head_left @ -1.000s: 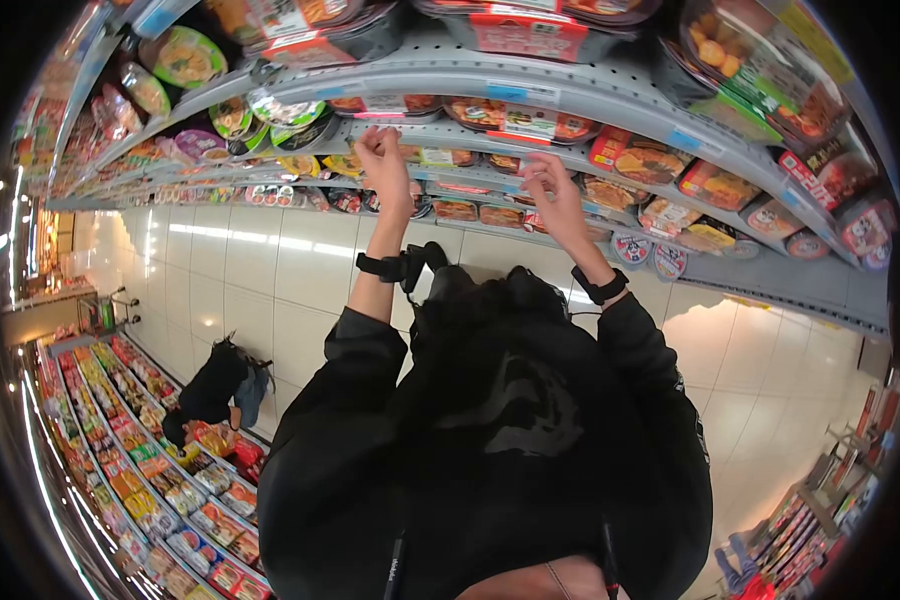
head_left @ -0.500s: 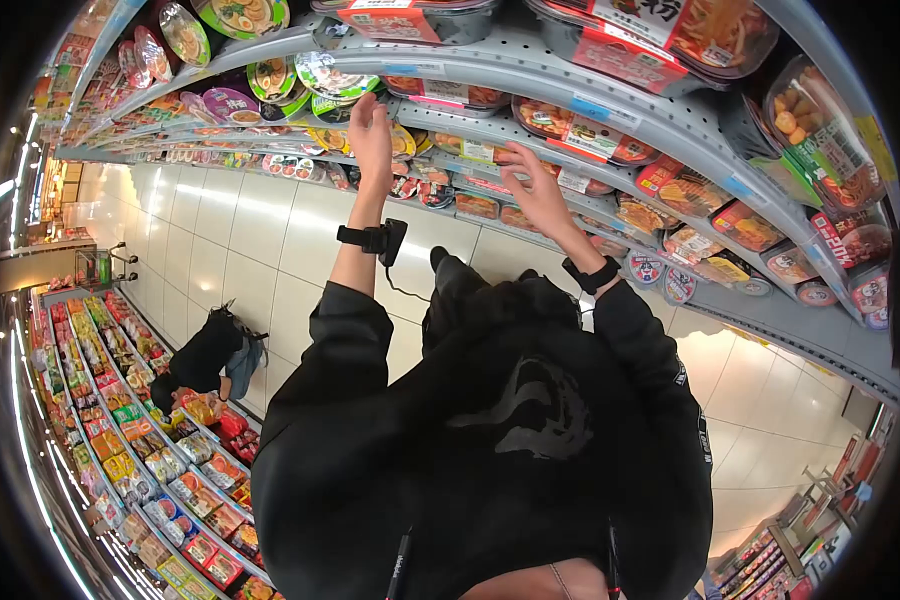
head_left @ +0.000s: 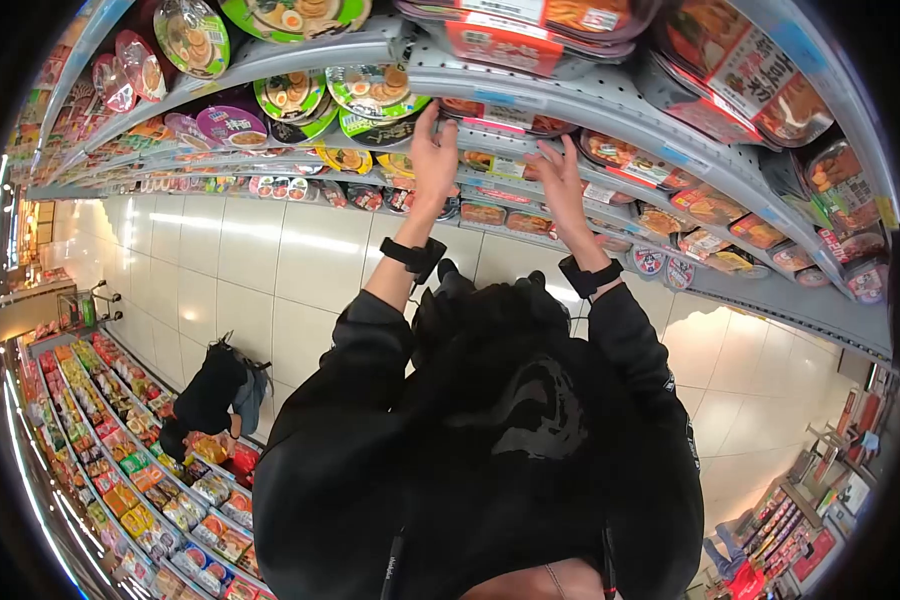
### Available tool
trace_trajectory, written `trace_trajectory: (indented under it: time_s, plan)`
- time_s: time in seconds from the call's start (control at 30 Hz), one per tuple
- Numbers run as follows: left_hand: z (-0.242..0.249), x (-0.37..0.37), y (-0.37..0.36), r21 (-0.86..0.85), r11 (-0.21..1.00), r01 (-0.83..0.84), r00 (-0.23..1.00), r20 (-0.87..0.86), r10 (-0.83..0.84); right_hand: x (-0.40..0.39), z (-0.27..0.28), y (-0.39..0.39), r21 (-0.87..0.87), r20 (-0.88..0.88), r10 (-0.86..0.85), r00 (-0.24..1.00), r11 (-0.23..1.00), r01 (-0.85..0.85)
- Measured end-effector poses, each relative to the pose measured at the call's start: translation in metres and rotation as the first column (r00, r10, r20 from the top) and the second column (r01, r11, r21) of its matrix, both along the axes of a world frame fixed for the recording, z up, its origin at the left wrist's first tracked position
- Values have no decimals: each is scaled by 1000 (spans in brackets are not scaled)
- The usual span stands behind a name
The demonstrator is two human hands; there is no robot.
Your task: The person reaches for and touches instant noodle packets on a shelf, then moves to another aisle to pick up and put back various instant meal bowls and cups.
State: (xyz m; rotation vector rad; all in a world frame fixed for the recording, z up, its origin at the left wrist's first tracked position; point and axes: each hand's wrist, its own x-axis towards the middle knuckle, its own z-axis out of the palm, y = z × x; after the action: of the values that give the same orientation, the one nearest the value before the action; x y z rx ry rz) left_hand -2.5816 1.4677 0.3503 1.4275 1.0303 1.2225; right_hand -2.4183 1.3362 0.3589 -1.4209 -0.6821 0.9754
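Note:
My left hand (head_left: 435, 162) reaches up to the shelf with fingers stretched and nothing held. Its fingertips are at the left end of a sealed food tray (head_left: 510, 117) with a dark base and red-and-white label. My right hand (head_left: 562, 182) is raised near that tray's right end, fingers apart and holding nothing. Left of my left hand stand green-rimmed noodle bowls (head_left: 378, 92). A red-labelled tray (head_left: 625, 158) sits on the shelf to the right of my right hand. Both wrists wear black straps, the left (head_left: 413, 257) and the right (head_left: 590, 275).
The curved grey shelf edge (head_left: 570, 97) runs above my hands, with stacked trays (head_left: 530, 35) on the shelf over it. Pale floor tiles (head_left: 240, 245) lie below. A person in black (head_left: 210, 392) bends at the opposite shelves. A shopping trolley (head_left: 82, 305) stands far left.
My left hand has moved right, from the green noodle bowls to the tray's left end. My right hand has shifted slightly right, its fingers now spread wider. The view has turned a little.

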Motion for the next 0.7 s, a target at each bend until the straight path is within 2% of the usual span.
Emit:
trace_trajectory:
  time_s: [0.07, 0.1, 0.17, 0.3, 0.4, 0.43, 0.47, 0.5, 0.53, 0.6, 0.63, 0.67, 0.7]
  plan:
    - [1, -4, -2, 52, 996, 70, 996, -54, -67, -10, 5, 6, -12, -6, -86, 996, 996, 86]
    - [6, -7, -3, -16, 993, 114, 992, -47, -115, -13, 4, 7, -16, -2, -92, 996, 996, 92]
    - [10, -13, -4, -37, 988, 150, 988, -24, -151, -15, 1, 9, 59, -131, -142, 981, 987, 151]
    - [15, -30, -2, -89, 971, 221, 975, 6, -222, -29, -2, 7, 75, -88, -189, 978, 978, 196]
    - [18, -51, -3, -117, 958, 260, 966, 28, -258, -44, -10, 0, -3, -11, -121, 993, 993, 121]
    - [16, -61, 1, -86, 977, 197, 980, 16, -197, -46, -14, -1, 2, -10, -111, 994, 994, 111]
    - [14, -72, 3, -54, 990, 132, 991, 7, -131, -47, -20, -2, -20, 22, 11, 1000, 1000, -11]
    - [39, -83, 1, -257, 965, 55, 988, 151, -17, -47, -22, -1, -47, 51, 136, 989, 990, -133]
    - [31, -95, 14, -253, 967, 42, 989, 150, -4, -50, -19, 3, -42, 52, 149, 987, 988, -147]
    - [9, -118, 41, -124, 971, -205, 973, 85, 217, -62, -13, 13, 29, 78, 220, 972, 975, -222]
    - [12, -124, 47, -120, 967, -223, 969, 79, 233, -70, 8, 22, -69, 25, 245, 969, 968, -243]
    - [15, -129, 54, -106, 966, -237, 969, 51, 243, -77, 8, 30, -59, 20, 261, 965, 964, -259]
    - [19, -132, 60, -89, 965, -248, 968, 24, 251, -82, 5, 41, 44, 5, 260, 966, 965, -259]
